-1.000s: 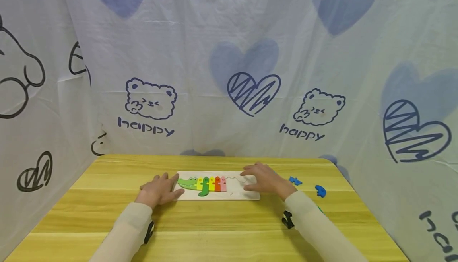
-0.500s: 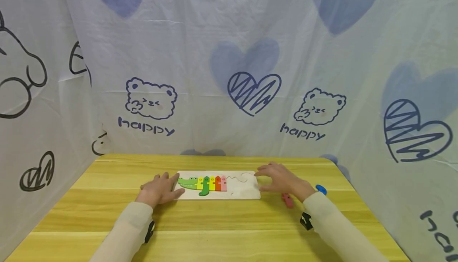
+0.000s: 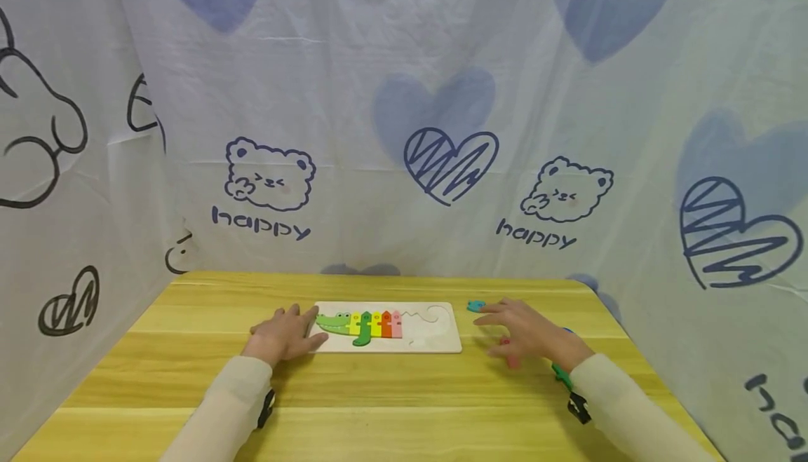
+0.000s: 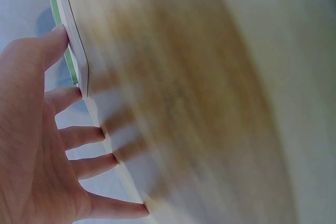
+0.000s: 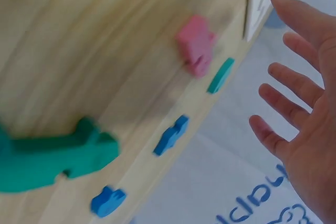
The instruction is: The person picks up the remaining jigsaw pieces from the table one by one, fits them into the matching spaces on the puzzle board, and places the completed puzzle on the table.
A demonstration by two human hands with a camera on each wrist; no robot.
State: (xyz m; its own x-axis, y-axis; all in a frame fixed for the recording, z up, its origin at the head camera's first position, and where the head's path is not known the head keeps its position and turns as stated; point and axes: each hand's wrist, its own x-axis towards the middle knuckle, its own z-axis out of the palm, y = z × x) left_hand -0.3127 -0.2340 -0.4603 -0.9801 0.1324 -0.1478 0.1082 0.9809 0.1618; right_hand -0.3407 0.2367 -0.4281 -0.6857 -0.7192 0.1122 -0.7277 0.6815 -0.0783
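A white wooden puzzle board (image 3: 435, 339) lies on the table, with a green crocodile head (image 3: 334, 322) and yellow, green, red and pink body pieces fitted into its left part. On the right, the bare recess shows a curled tail outline. My left hand (image 3: 284, 336) rests at the board's left end, fingers spread, thumb (image 4: 56, 43) against its edge. To the right of the board my right hand (image 3: 527, 332) hovers over loose pieces, fingers apart and holding nothing. Close by its fingertips are a light blue piece (image 3: 476, 306) and a pink piece (image 5: 197, 45).
A large green piece (image 5: 58, 161), a teal piece (image 5: 220, 75) and two blue pieces, one in the middle (image 5: 171, 136) and one lower (image 5: 108, 201), lie on the wooden table (image 3: 379, 406). A printed cloth (image 3: 353, 97) hangs behind the table and along its sides.
My right hand has moved rightward off the board to above the loose pieces, uncovering the tail recess and the light blue piece. The left hand has stayed at the board's left end.
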